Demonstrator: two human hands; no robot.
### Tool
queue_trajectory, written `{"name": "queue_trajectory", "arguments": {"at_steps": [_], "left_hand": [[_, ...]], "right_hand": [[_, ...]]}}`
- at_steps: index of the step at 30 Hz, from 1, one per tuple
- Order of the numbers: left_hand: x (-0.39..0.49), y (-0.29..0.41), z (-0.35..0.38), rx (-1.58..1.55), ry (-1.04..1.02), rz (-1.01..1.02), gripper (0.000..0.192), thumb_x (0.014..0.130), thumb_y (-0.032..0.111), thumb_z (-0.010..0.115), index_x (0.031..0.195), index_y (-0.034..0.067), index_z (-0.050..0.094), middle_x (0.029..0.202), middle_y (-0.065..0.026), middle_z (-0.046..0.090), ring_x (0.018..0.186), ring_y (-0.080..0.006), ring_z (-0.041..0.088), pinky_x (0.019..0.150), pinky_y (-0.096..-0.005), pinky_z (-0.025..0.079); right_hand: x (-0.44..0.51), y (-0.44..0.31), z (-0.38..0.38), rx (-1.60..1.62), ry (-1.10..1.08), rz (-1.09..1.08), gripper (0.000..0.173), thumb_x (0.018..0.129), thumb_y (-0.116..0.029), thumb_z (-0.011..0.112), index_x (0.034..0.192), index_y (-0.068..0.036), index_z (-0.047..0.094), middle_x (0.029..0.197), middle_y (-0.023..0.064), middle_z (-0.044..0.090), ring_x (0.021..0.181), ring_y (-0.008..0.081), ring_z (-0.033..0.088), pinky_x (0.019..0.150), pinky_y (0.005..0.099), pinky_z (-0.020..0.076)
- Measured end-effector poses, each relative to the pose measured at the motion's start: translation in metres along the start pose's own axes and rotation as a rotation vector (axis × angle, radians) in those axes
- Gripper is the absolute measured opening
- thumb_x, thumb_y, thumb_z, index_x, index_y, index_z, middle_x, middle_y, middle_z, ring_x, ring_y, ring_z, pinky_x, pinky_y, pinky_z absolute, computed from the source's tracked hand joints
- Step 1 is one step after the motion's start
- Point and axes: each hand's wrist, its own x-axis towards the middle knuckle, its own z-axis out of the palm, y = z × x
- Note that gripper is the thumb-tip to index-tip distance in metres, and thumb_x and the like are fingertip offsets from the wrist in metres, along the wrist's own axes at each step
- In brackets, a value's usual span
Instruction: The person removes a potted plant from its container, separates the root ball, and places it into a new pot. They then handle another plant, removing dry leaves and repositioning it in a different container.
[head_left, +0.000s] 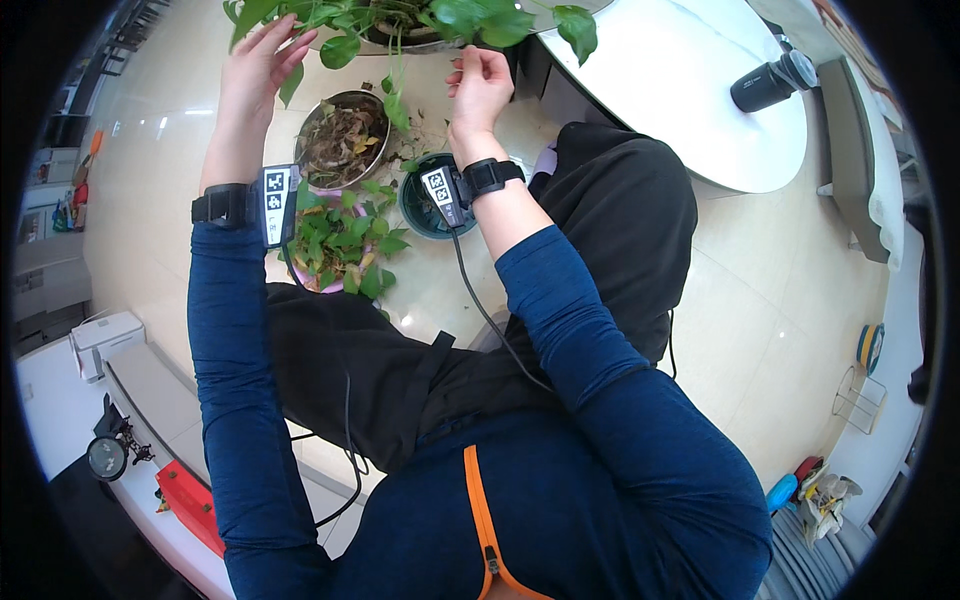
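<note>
A leafy green potted plant (487, 19) with trailing stems spreads across the top edge. My left hand (266, 56) is raised at its left side, fingers bent among the leaves; whether it pinches one cannot be told. Below the pot's rim, my right hand (480, 79) is held up with the fingers curled and the thumb near the index fingertip; nothing is clearly visible in it. Between and below the hands lie a metal basin of dry brown leaves (345, 139), a dark green tub (420, 206) and a pink pot of green leaves (337, 240).
A white oval table (675, 90) with a black tumbler (765, 84) lying on it stands at the right. Soil crumbs and a loose leaf are on the tiled floor by the basin. Cables (480, 300) run from both wrist-worn devices. A grey bench (855, 150) is at the far right.
</note>
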Motion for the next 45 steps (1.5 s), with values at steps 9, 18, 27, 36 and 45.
{"name": "queue_trajectory", "arguments": {"at_steps": [9, 18, 27, 36, 45], "left_hand": [[0.008, -0.001, -0.002, -0.041, 0.035, 0.011, 0.034, 0.093, 0.016, 0.063, 0.120, -0.004, 0.056, 0.115, -0.0105, 0.062, 0.102, -0.0216, 0.065, 0.077, -0.0202, 0.055], [0.009, -0.014, 0.009, -0.156, 0.093, -0.016, 0.022, 0.093, 0.018, 0.062, 0.109, 0.004, 0.062, 0.099, -0.0072, 0.066, 0.085, -0.0175, 0.066, 0.068, -0.0236, 0.054], [-0.042, -0.031, 0.058, 0.033, 0.565, 0.406, 0.028, 0.090, 0.018, 0.068, 0.106, -0.002, 0.058, 0.097, -0.0085, 0.060, 0.084, -0.0163, 0.063, 0.071, -0.0226, 0.052], [0.012, -0.086, 0.104, 0.685, 0.178, 0.745, 0.033, 0.083, 0.022, 0.066, 0.115, 0.015, 0.066, 0.105, -0.0122, 0.068, 0.094, -0.0271, 0.064, 0.083, -0.0356, 0.050], [0.049, -0.064, 0.090, 0.852, -0.003, 0.498, 0.030, 0.086, 0.017, 0.061, 0.115, 0.008, 0.064, 0.098, -0.0218, 0.065, 0.098, -0.0366, 0.061, 0.087, -0.0412, 0.049]], "right_hand": [[-0.015, 0.024, -0.033, -0.481, -0.126, 0.091, 0.014, 0.088, -0.012, 0.064, 0.079, -0.002, 0.059, 0.065, 0.0014, 0.058, 0.056, 0.0088, 0.054, 0.053, 0.0242, 0.0436], [0.001, -0.005, 0.018, 0.131, -0.212, 0.263, 0.011, 0.097, -0.012, 0.047, 0.102, -0.002, 0.051, 0.099, 0.0080, 0.058, 0.094, 0.0270, 0.066, 0.074, 0.0375, 0.0581], [0.019, -0.002, 0.035, -0.033, -0.283, 0.164, 0.010, 0.096, -0.011, 0.053, 0.097, -0.002, 0.058, 0.100, 0.0085, 0.063, 0.095, 0.0216, 0.065, 0.081, 0.0349, 0.0573], [0.011, 0.020, 0.012, -0.383, -0.394, 0.126, 0.010, 0.089, -0.011, 0.067, 0.091, -0.003, 0.064, 0.101, 0.0037, 0.059, 0.084, 0.0109, 0.060, 0.073, 0.0242, 0.0493], [0.018, -0.023, 0.021, -0.254, -0.506, -0.198, 0.012, 0.090, -0.009, 0.059, 0.081, 0.000, 0.058, 0.105, 0.0105, 0.065, 0.087, 0.0135, 0.061, 0.078, 0.0276, 0.0511]]}}
